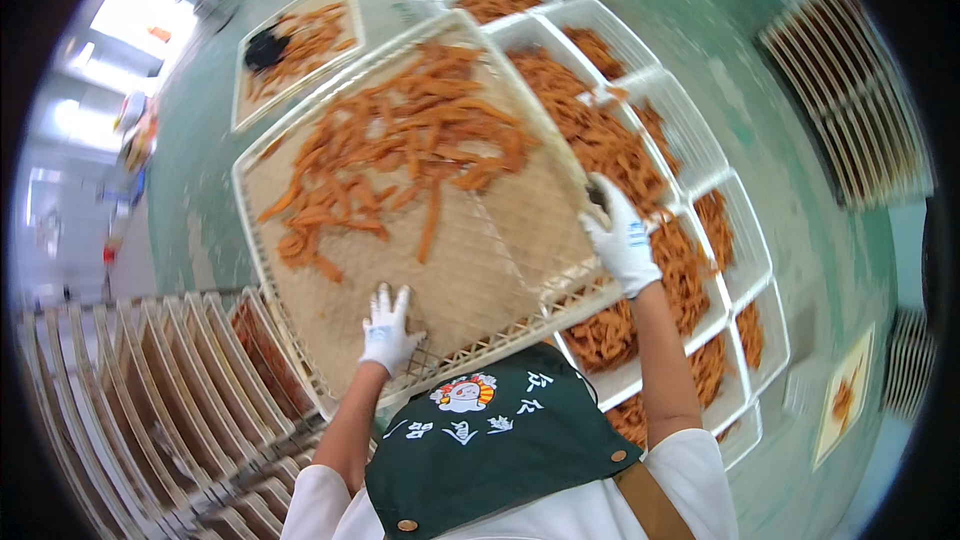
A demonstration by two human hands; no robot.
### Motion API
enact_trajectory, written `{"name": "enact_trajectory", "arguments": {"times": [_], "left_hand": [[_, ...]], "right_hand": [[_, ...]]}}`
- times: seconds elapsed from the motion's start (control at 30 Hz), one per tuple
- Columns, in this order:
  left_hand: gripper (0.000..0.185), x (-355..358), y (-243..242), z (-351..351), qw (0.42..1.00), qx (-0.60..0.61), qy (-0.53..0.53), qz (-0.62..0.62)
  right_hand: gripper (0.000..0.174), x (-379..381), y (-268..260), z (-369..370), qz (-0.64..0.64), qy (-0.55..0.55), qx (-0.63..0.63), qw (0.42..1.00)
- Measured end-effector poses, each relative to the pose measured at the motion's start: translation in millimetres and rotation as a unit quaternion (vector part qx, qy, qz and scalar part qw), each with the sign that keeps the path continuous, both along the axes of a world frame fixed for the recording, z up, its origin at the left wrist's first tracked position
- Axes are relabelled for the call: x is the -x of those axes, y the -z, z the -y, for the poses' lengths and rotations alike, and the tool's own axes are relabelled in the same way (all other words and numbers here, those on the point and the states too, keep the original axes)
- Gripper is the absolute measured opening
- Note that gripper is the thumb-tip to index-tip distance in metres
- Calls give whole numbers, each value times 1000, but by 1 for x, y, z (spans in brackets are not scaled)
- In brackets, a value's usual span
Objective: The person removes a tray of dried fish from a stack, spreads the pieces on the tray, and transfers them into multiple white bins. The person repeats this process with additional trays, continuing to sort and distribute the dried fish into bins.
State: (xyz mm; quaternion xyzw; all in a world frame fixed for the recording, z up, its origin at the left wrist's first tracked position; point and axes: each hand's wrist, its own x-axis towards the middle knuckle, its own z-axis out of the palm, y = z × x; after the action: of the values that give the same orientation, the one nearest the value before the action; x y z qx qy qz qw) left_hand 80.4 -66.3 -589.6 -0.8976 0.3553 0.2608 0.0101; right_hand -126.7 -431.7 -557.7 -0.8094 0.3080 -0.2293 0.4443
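A large cream plastic mesh tray (465, 270) lined with tan netting lies before me, tilted in view. Orange-brown dried strips of food (405, 120) are heaped over its far half. My left hand (388, 330), in a white glove, rests with fingers apart on the bare near part of the lining. With its white glove, my right hand (621, 234) grips the right rim of the tray, thumb on the inner side. What supports the tray underneath is hidden.
White plastic crates (679, 199) full of similar strips stand to the right. At lower left a rack (187, 390) holds several trays. Another tray (238, 101) with strips and a black object (265, 50) is at far left. A second tray rack (847, 90) stands at far right.
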Motion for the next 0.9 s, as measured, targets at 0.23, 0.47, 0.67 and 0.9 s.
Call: {"name": "enact_trajectory", "arguments": {"times": [0.23, 0.47, 0.67, 0.9], "left_hand": [[48, 29, 29, -36, 963, 246, -88, 69], [49, -85, 18, -34, 891, 408, -153, 128], [57, -263, 12, -9, 930, 297, -123, 179], [64, -321, -42, 45, 982, -57, -170, 63]], "right_hand": [[96, -202, -1, -26, -280, -166, 274, 905], [129, -252, 5, 30, -511, -115, 239, 817], [120, -252, 8, 28, -468, -83, 179, 861], [109, -242, 18, 33, -520, -36, 225, 823]]}}
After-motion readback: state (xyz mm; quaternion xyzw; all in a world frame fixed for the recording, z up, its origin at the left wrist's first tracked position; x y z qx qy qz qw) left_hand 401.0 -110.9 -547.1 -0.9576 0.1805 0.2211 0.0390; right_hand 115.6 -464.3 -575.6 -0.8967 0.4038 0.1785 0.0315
